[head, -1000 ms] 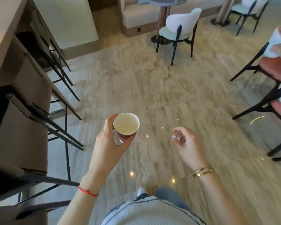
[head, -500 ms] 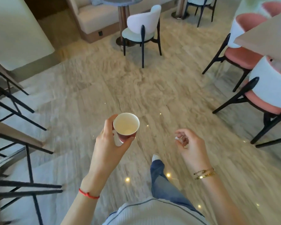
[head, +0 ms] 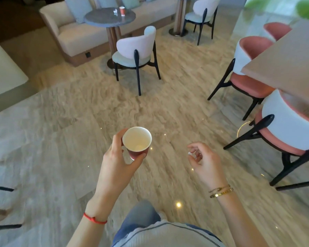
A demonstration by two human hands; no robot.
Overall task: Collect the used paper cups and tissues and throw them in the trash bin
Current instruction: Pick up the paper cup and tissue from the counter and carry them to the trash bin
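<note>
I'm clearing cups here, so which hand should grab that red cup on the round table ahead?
Probably the right hand: it pinches only a small white scrap, perhaps tissue, leaving fingers spare. The left hand has its grip full with a paper cup. The far cup stands on the round table.

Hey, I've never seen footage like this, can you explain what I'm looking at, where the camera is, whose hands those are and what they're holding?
There is no machine here. The camera sits on a person's head and looks forward and down, so the two bare hands reaching into view are the wearer's own.

The left hand holds a small red paper cup with a white inside, upright, which looks nearly empty. The right hand is curled around a tiny white scrap, perhaps tissue; it is too small to be sure.

Below is a pale marble floor, with chairs around. Far back, a round grey table carries another red cup and a small white object beside it. No trash bin is visible.
</note>
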